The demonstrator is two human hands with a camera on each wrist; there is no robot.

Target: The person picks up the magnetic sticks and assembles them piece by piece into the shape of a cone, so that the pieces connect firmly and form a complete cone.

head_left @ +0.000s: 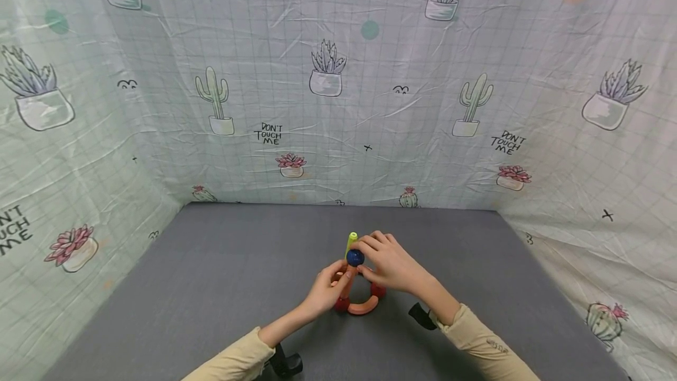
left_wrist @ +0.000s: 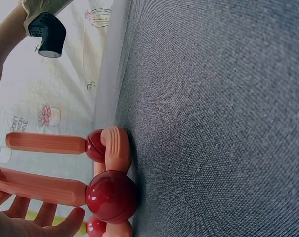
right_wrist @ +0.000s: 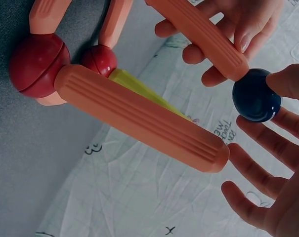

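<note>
A blue ball (head_left: 355,257) sits at the top end of an orange ribbed rod (right_wrist: 201,37). My right hand (head_left: 394,263) pinches the ball between thumb and fingers. Lower down, my left hand (head_left: 325,291) grips the same rod, its fingers curled around it. That rod stands on a red ball (left_wrist: 112,197) of a ring made with curved orange pieces (head_left: 364,308). From another red ball (right_wrist: 39,65) rises a second orange rod (right_wrist: 144,118), its free end near my right fingertips. A yellow-green rod (head_left: 352,239) stands upright at the back, partly hidden by the hands.
The ring rests on a dark grey fabric-covered table (head_left: 254,251). Behind and beside it hangs a pale cloth (head_left: 359,116) printed with cacti. Dark camera mounts (head_left: 422,315) are worn at both wrists, below the beige sleeves.
</note>
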